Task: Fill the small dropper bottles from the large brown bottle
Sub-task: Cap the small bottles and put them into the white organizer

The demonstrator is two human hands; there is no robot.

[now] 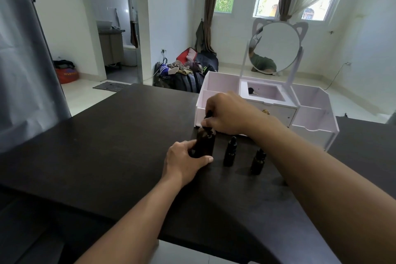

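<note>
My left hand (184, 162) grips upright large dark-brown glass bottle (205, 142) low on dark counter (107, 146); right hand (227, 113) fingers pinch its cap directly above, axis vertical.

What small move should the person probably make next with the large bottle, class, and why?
Probably twist the cap off. The left hand grips the large brown bottle upright on the table, the right hand pinches its top, and both small dropper bottles stand capped.

- The large brown bottle (205, 141) has its cap hidden under the right hand (227, 113).
- Its near base is covered by the left hand (184, 161).
</note>
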